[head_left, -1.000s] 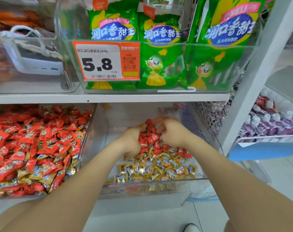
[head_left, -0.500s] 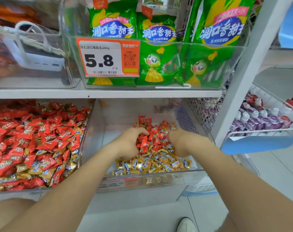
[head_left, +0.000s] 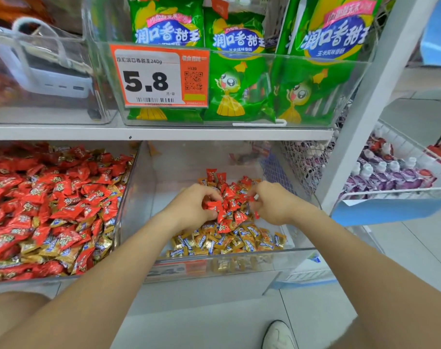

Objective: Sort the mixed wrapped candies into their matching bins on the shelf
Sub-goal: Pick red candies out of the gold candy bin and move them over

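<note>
Since red candies (head_left: 230, 197) lie heaped at twelve o'clock atop the gold candies (head_left: 227, 241) in the right bin (head_left: 179, 177), the left hand (head_left: 189, 210) and right hand (head_left: 277, 205) both curl round clumps of reds, likely gathering them for the left bin (head_left: 63, 278) at nine o'clock.

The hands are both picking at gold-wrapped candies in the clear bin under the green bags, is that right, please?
Not quite: in the head view the left hand and right hand pick at red-wrapped candies in the clear bin under the green bags.
</note>
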Demonstrator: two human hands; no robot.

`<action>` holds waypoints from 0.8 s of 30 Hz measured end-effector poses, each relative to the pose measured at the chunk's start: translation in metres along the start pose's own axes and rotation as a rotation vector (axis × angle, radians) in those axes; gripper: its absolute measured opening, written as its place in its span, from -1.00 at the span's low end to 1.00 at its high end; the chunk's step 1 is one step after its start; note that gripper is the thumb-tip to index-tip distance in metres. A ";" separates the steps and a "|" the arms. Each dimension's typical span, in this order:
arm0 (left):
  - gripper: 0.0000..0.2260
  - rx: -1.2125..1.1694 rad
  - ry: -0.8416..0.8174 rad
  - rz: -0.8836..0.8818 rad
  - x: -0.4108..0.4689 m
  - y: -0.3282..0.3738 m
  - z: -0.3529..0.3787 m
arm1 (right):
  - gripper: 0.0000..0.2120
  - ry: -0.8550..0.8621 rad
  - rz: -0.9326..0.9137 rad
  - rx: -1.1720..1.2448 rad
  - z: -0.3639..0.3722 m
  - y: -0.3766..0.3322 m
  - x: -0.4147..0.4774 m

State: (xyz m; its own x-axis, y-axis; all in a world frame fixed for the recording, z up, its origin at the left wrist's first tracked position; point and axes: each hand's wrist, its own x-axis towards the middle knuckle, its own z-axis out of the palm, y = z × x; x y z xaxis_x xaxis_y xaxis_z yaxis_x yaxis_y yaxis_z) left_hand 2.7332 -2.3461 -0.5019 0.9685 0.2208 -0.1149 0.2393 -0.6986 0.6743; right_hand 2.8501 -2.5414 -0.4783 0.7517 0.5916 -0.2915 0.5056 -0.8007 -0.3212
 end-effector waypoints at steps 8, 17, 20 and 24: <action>-0.79 -0.393 -0.063 -0.230 -0.003 0.002 0.001 | -0.69 0.032 0.008 0.184 -0.006 -0.003 -0.008; -0.71 -0.468 -0.011 -0.368 -0.002 0.002 -0.003 | -0.68 -0.045 -0.056 0.460 -0.004 -0.018 -0.013; -0.61 -0.393 -0.020 -0.361 -0.002 0.004 0.000 | -0.74 -0.072 -0.037 0.542 -0.001 -0.025 -0.010; -0.64 -0.232 0.003 -0.343 -0.004 0.005 0.002 | -0.66 0.040 0.003 0.516 0.000 -0.038 -0.005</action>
State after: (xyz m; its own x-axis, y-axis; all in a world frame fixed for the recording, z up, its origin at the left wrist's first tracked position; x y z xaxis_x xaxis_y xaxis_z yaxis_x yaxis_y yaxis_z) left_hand 2.7308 -2.3518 -0.4989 0.8349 0.4162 -0.3602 0.5263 -0.4121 0.7437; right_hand 2.8272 -2.5138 -0.4644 0.7736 0.5772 -0.2615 0.2365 -0.6458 -0.7260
